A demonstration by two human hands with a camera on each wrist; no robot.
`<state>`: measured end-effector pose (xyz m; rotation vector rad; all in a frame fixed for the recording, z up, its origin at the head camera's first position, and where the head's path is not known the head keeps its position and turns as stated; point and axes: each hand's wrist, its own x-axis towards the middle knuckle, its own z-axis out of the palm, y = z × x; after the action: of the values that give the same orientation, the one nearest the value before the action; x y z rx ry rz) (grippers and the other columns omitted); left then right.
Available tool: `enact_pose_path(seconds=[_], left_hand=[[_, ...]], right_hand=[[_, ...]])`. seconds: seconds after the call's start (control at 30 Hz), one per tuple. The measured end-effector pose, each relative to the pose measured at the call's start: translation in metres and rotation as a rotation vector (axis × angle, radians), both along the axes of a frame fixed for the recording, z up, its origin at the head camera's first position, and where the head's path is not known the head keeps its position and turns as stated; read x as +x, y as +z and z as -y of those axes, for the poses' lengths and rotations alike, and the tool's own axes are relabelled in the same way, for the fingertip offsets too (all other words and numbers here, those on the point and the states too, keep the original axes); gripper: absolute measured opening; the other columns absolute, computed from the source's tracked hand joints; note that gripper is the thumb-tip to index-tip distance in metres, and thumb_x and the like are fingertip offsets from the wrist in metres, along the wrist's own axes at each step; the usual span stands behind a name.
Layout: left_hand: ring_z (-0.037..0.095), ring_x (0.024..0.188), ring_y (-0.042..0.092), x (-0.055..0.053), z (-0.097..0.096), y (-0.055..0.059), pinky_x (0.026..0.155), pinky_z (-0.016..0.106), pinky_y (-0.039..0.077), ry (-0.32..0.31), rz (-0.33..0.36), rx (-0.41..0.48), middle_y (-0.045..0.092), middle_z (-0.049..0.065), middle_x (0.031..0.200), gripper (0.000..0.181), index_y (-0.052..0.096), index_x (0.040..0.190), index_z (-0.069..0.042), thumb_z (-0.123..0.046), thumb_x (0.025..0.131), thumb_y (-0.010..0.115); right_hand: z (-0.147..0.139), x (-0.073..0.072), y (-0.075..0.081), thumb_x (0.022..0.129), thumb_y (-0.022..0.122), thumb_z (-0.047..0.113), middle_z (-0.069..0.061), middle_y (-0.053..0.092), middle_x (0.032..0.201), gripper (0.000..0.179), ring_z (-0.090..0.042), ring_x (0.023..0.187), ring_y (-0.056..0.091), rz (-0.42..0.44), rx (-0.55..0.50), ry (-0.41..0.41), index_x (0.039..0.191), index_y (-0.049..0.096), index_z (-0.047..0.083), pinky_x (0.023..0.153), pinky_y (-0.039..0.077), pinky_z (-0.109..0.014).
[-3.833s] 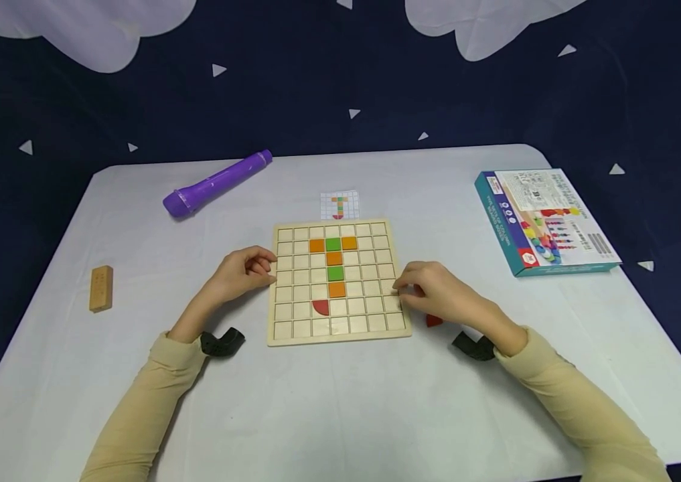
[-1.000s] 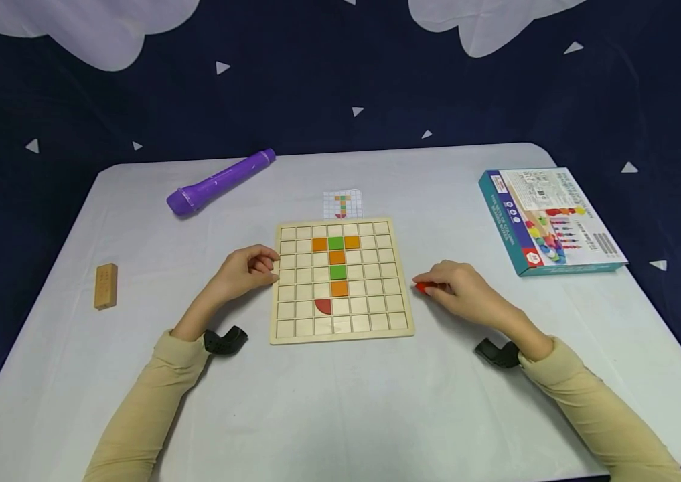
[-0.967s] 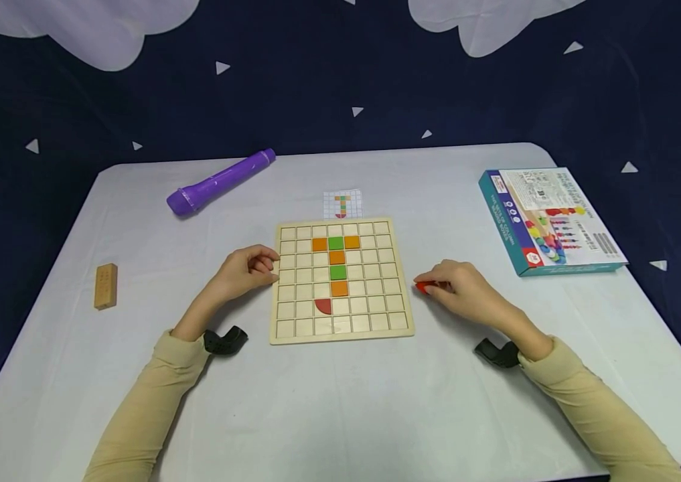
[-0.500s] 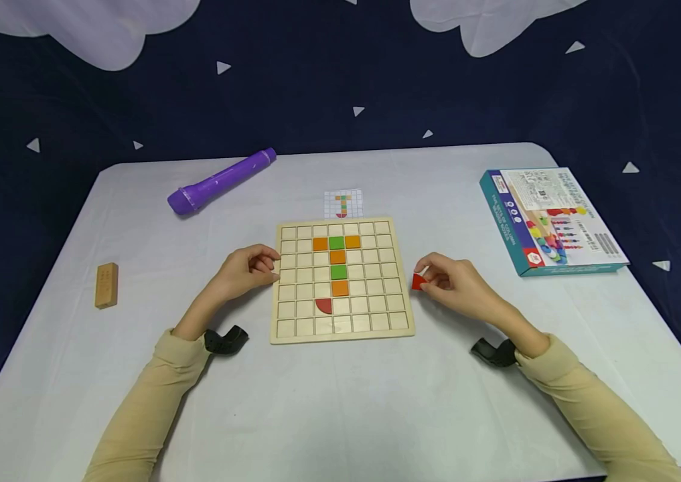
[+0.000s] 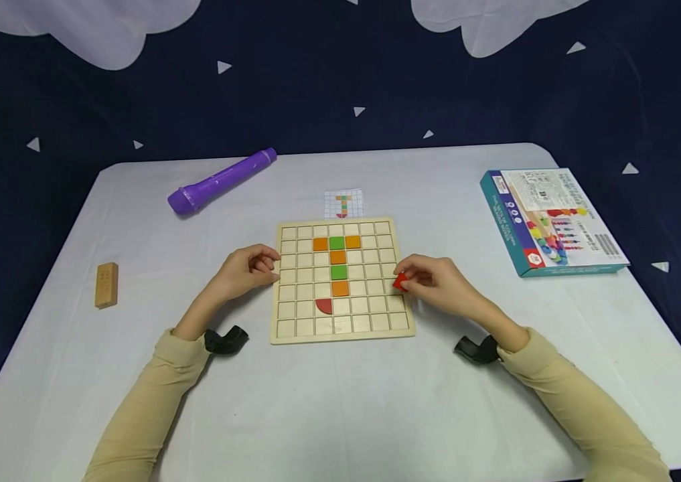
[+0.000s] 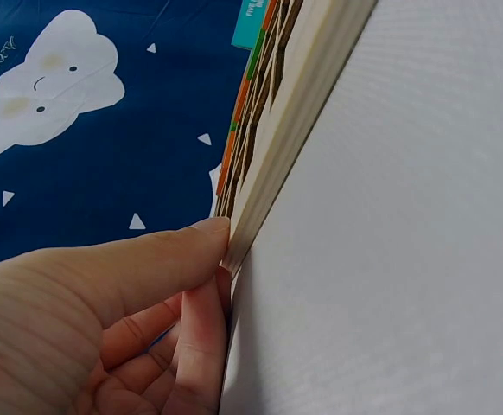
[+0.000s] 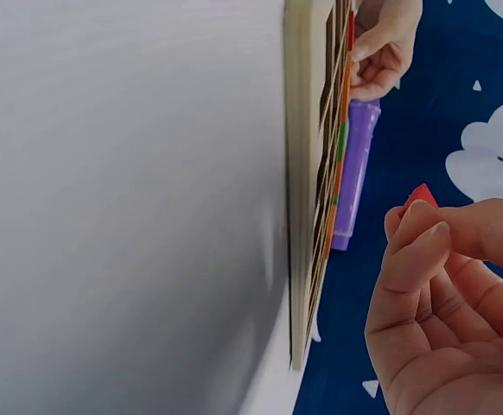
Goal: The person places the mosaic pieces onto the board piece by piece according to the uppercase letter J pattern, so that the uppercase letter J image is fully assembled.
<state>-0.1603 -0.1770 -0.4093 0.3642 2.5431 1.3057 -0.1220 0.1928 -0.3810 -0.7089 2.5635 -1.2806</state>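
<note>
A wooden grid board (image 5: 343, 340) lies flat on the table, with orange, green and red tiles in its cells. My left hand (image 5: 246, 271) holds the board's left edge; in the left wrist view its thumb (image 6: 204, 242) touches the edge beside curled fingers. Between thumb and fingers of my right hand (image 5: 439, 284) is a red tile (image 5: 399, 281), over the board's right edge. Only a corner of this tile (image 7: 422, 196) shows in the right wrist view. A red quarter-circle tile (image 5: 324, 306) sits low on the board, below and left of the lowest orange tile (image 5: 340, 288).
Behind the board lies a small pattern card (image 5: 343, 203) with a coloured grid figure. A purple microphone-shaped object (image 5: 222, 182) lies at the back left, a wooden block (image 5: 106, 285) at the left. The flat printed box (image 5: 554, 221) occupies the back right.
My right hand first takes up the red tile from the table right of the board, turns it, then brings it left over the board's right edge. My left hand stays at the board.
</note>
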Motion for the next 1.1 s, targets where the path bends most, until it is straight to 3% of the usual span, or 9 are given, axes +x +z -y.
enact_pose_path(seconds=[0.13,0.37,0.6,1.1], left_hand=[[0.012,0.075,0.052,0.000,0.000,-0.001,0.064,0.013,0.046,0.000,0.002,-0.001,0.058,0.014,0.090,0.035,0.060,0.111,0.005,-0.004,0.079,0.070],[0.013,0.075,0.052,0.000,0.000,-0.002,0.064,0.013,0.045,0.003,-0.002,-0.003,0.058,0.014,0.090,0.035,0.060,0.112,0.004,-0.003,0.079,0.070],[0.012,0.075,0.052,-0.001,0.000,-0.002,0.064,0.013,0.045,-0.001,-0.007,-0.006,0.059,0.014,0.090,0.035,0.060,0.111,0.004,-0.004,0.079,0.070],[0.011,0.076,0.052,0.000,0.001,-0.001,0.064,0.013,0.044,-0.003,-0.003,-0.011,0.059,0.014,0.091,0.036,0.059,0.112,0.004,-0.006,0.079,0.071]], right_hand=[[0.009,0.000,0.001,0.086,0.057,-0.002,-0.010,0.069,0.087,0.017,-0.009,0.077,0.063,0.033,-0.031,-0.004,0.100,0.064,0.003,0.071,0.053,-0.018],[0.023,0.002,0.002,0.085,0.059,0.000,-0.014,0.067,0.080,0.011,-0.014,0.062,0.060,0.110,-0.094,-0.011,0.095,0.064,0.001,0.057,0.050,-0.020],[0.035,0.004,0.001,0.083,0.065,0.003,-0.012,0.066,0.081,0.009,-0.006,0.064,0.057,0.110,-0.064,-0.024,0.092,0.066,0.002,0.058,0.049,-0.018],[0.057,0.004,-0.004,0.079,0.068,0.003,-0.010,0.066,0.079,0.010,-0.010,0.068,0.056,0.102,-0.029,0.019,0.089,0.066,0.003,0.060,0.046,-0.016]])
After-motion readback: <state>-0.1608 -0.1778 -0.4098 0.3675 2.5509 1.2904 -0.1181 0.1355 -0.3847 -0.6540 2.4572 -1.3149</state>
